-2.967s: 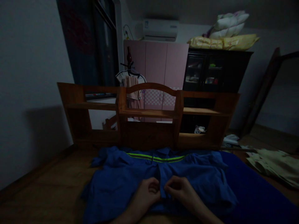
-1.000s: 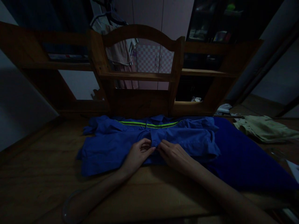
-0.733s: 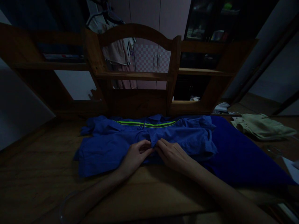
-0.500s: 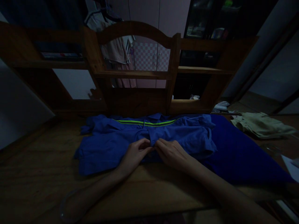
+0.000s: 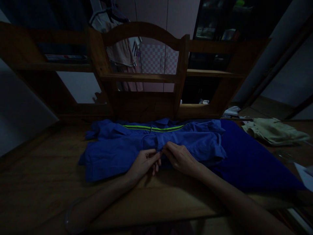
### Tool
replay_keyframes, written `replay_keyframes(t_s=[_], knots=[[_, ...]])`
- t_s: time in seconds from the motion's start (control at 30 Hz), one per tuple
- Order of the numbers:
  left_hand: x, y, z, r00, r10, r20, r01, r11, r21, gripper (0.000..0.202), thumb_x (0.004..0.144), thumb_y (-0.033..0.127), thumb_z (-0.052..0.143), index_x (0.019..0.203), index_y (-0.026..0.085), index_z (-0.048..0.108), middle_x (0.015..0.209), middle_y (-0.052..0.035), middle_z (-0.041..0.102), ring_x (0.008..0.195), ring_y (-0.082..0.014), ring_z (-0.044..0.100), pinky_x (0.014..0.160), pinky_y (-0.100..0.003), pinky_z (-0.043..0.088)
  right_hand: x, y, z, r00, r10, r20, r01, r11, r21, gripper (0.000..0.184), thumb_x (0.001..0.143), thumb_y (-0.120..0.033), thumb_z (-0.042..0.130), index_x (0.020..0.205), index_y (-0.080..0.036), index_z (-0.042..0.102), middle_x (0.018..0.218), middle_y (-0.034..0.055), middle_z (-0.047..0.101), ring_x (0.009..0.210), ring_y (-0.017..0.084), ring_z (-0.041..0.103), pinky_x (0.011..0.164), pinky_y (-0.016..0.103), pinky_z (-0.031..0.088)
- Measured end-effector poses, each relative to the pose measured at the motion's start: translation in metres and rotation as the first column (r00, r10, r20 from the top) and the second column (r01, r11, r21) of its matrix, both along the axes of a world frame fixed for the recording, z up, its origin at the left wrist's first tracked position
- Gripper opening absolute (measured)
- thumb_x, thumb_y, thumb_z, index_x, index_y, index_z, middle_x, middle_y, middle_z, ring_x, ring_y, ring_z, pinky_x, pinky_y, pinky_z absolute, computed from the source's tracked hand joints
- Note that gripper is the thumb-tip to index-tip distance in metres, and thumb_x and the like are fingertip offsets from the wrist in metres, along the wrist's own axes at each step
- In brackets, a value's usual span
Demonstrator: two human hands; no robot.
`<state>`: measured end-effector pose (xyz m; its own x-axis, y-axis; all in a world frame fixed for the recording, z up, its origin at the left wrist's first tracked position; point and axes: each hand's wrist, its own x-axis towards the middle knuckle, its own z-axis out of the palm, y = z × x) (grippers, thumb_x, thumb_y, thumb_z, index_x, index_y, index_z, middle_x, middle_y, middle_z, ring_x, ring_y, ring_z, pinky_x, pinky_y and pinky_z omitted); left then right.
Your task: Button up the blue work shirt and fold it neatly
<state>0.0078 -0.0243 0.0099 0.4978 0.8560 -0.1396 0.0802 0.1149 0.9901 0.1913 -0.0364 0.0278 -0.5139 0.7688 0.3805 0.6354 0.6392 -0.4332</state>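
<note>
A rumpled blue garment (image 5: 114,148) with a lime-green and dark striped band across its far part lies spread over the wooden table; its exact kind is unclear. At the middle of its near edge, my left hand (image 5: 144,163) pinches the cloth between thumb and index finger, its other fingers curled loosely below. Touching it from the right, my right hand (image 5: 182,158) has its fingertips closed on the same bit of cloth. Whatever small detail sits between the fingertips is hidden by them and by the dim light.
A darker blue cloth (image 5: 249,163) lies under and right of the garment. Folded pale cloth (image 5: 274,130) rests farther right, near a clear round object (image 5: 285,156) and white paper (image 5: 303,174). A wooden shelf rack (image 5: 144,78) stands along the table's (image 5: 44,169) back.
My left hand has turned slightly, and its lower fingers now show beneath the thumb. My right hand has shifted a little, with its knuckles raised. The garment's near edge is lifted slightly.
</note>
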Motion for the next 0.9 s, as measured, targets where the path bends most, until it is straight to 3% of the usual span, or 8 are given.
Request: replay_keyframes(t_s=[0.23, 0.4, 0.53, 0.67, 0.8, 0.9], knots=[[-0.001, -0.001, -0.007, 0.983, 0.068, -0.172, -0.037, 0.984, 0.175, 0.039, 0.081, 0.052, 0.046, 0.065, 0.017, 0.048, 0.043, 0.0050, 0.048, 0.029, -0.0069, 0.039, 0.031, -0.018, 0.026, -0.002, 0.000, 0.000, 0.979, -0.026, -0.204, -0.003, 0.990, -0.141, 0.019, 0.094, -0.028, 0.038, 0.087, -0.016, 0.050, 0.078, 0.0026, 0.056, 0.070, 0.012, 0.051, 0.065, 0.023, 0.038], [-0.003, -0.004, -0.001, 0.935, 0.231, -0.270, -0.080, 0.878, 0.471, 0.032, 0.081, 0.043, 0.050, 0.062, 0.017, 0.049, 0.049, 0.0049, 0.049, 0.042, -0.0069, 0.047, 0.040, -0.017, 0.030, -0.001, 0.001, 0.002, 0.931, -0.072, -0.358, -0.076, 0.921, -0.382, 0.030, 0.094, -0.041, 0.038, 0.087, -0.016, 0.052, 0.062, -0.0029, 0.049, 0.056, 0.009, 0.045, 0.053, 0.020, 0.034], [-0.003, -0.006, -0.001, 0.947, 0.139, -0.288, -0.037, 0.941, 0.335, 0.035, 0.082, 0.050, 0.046, 0.066, 0.018, 0.045, 0.037, 0.0083, 0.042, 0.028, -0.0062, 0.036, 0.031, -0.018, 0.021, 0.000, 0.004, 0.000, 0.895, -0.082, -0.439, -0.158, 0.861, -0.484, 0.033, 0.091, -0.046, 0.041, 0.087, -0.015, 0.052, 0.059, -0.0042, 0.047, 0.051, 0.008, 0.042, 0.050, 0.019, 0.033], [-0.004, -0.003, -0.007, 0.970, 0.102, -0.220, -0.049, 0.972, 0.231, 0.038, 0.078, 0.054, 0.051, 0.067, 0.018, 0.044, 0.033, 0.0096, 0.039, 0.025, -0.0058, 0.033, 0.029, -0.017, 0.016, 0.000, 0.004, -0.004, 0.904, -0.093, -0.418, -0.125, 0.876, -0.466, 0.033, 0.090, -0.047, 0.044, 0.085, -0.015, 0.053, 0.058, -0.0042, 0.047, 0.051, 0.008, 0.042, 0.049, 0.019, 0.032], [-0.004, 0.004, -0.009, 0.994, 0.053, -0.091, -0.045, 0.995, 0.085, 0.038, 0.074, 0.054, 0.056, 0.073, 0.017, 0.049, 0.031, 0.0106, 0.036, 0.023, -0.0066, 0.032, 0.028, -0.018, 0.020, 0.000, 0.007, -0.005, 0.909, -0.176, -0.378, 0.046, 0.944, -0.327, 0.032, 0.091, -0.043, 0.042, 0.079, -0.016, 0.053, 0.060, -0.0024, 0.048, 0.054, 0.009, 0.044, 0.051, 0.020, 0.034], [-0.004, 0.008, -0.006, 0.997, 0.071, 0.019, -0.071, 0.997, 0.012, 0.040, 0.072, 0.053, 0.060, 0.079, 0.015, 0.052, 0.029, 0.0120, 0.033, 0.022, -0.0062, 0.029, 0.029, -0.018, 0.028, 0.000, 0.004, 0.011, 0.897, -0.225, -0.380, 0.184, 0.973, -0.141, 0.024, 0.091, -0.036, 0.043, 0.086, -0.016, 0.055, 0.069, 0.0010, 0.055, 0.061, 0.011, 0.050, 0.059, 0.022, 0.040]])
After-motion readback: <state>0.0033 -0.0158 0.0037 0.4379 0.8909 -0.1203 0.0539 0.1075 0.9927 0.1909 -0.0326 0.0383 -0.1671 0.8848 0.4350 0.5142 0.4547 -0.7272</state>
